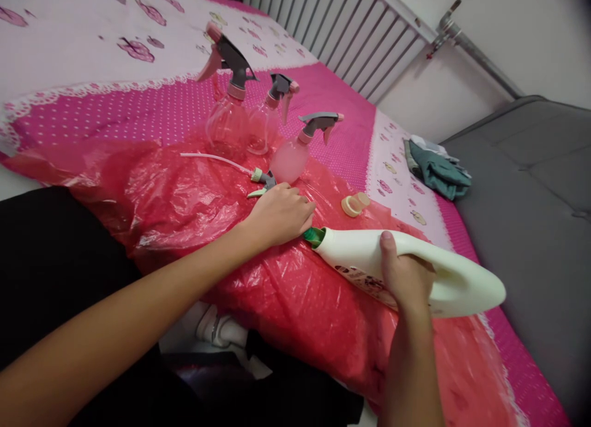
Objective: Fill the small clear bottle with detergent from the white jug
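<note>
Tilted nearly on its side, a pale green-white jug (457,285) has its mouth pointing left. My right hand (409,273) is wrapped round its handle. At the mouth, my left hand (284,213) is closed, and a bit of green (314,236) shows between hand and jug. What the left fingers hold is hidden. Just behind that hand lies a loose spray head (264,179) with a green trigger and a long dip tube. A pale yellow cap (354,204) rests beyond the jug.
Three spray bottles with pink-and-grey triggers stand behind: a large one (228,122), a middle one (263,122) and one with cloudy contents (290,159). Red plastic sheeting (184,211) covers the bed's front. Folded clothes (438,168) lie by the grey headboard (530,168).
</note>
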Motion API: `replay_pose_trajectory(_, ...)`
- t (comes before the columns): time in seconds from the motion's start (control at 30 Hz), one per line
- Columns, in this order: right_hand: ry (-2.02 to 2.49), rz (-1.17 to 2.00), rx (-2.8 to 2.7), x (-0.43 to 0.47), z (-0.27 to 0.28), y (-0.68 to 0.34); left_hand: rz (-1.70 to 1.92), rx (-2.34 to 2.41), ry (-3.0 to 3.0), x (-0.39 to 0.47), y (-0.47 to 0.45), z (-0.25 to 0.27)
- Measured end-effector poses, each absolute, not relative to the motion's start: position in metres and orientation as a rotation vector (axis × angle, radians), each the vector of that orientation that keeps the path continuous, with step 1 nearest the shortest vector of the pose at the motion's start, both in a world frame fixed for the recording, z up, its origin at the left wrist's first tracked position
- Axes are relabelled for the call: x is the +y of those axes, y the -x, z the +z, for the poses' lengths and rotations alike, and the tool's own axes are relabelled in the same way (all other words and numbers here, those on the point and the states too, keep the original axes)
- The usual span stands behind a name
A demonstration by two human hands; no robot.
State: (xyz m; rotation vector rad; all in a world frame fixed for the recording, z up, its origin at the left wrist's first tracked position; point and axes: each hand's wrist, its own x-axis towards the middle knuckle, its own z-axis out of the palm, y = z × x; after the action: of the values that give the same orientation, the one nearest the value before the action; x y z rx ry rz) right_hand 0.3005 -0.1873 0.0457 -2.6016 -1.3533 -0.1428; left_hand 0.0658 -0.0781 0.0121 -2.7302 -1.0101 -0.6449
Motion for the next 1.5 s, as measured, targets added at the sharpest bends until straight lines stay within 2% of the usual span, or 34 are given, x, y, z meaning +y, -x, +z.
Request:
replay_pose_trajectory(0.67, 2.611, -0.172, -1.315, -0.188, 0.043, -0.3, -0.613, -0.966, 2.737, -0.079, -0.066, 0.014)
replay_pose_trajectory(0.97, 2.619, -0.171, -1.309, -0.188, 0.044, -0.299, -0.804, -0.942, 3.078, -0.065, -0.04, 0.038)
replay_pose_trajectory(1.1, 2.618, -0.174, -1.318, -0.188, 0.043, -0.299, -0.747, -0.894, 3.187, -0.06, -0.032, 0.04)
replay_pose_trajectory(1.27, 2.608, -0.167, -1.316, -0.188, 0.044, -0.298, -0.578, -1.042, 3.131, -0.061, -0.028, 0.043)
replay_pose_trajectory(1.5, 2.625, -0.153, -1.318, -0.189, 0.045, -0.298, -0.603, -1.23, 3.186, -0.051, -0.022, 0.039)
